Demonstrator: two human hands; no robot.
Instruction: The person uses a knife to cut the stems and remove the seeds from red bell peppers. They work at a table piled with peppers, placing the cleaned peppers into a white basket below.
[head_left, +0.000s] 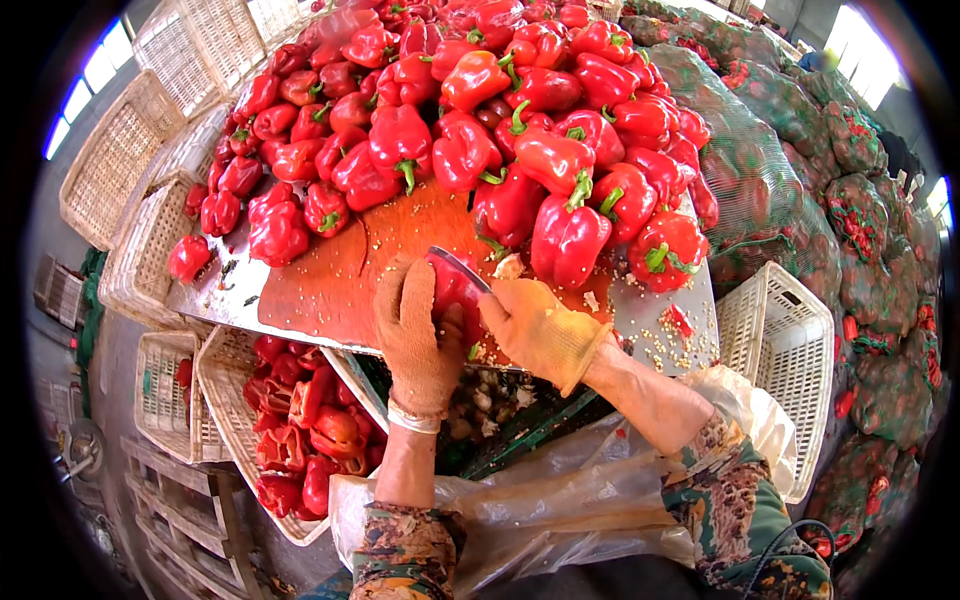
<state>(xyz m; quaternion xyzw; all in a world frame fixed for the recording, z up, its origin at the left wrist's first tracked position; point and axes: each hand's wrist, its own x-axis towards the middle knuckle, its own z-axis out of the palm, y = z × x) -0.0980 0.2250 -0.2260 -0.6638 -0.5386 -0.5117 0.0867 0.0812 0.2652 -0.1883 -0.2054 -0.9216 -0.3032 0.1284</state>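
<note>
My left hand (412, 335), in an orange-brown work glove, is closed on a red bell pepper (453, 292) at the front edge of the orange-brown cutting board (315, 285). In my right hand (543, 332), which wears a yellow-orange glove, is a knife (462, 264); its handle is hidden by the fingers. The blade runs along the upper side of the pepper, against or in it; I cannot tell which. Seeds and pale core scraps lie around both hands. Just beyond them rises a big heap of whole red bell peppers (455, 145).
Below the board's left side stands a white crate (232, 440) of cut red peppers. Stems and cores (488, 400) fill a dark container under my hands. Another white crate (790, 350) stands at right, before stacked green mesh sacks (745, 170). Crates line the left, near a wooden pallet (185, 515).
</note>
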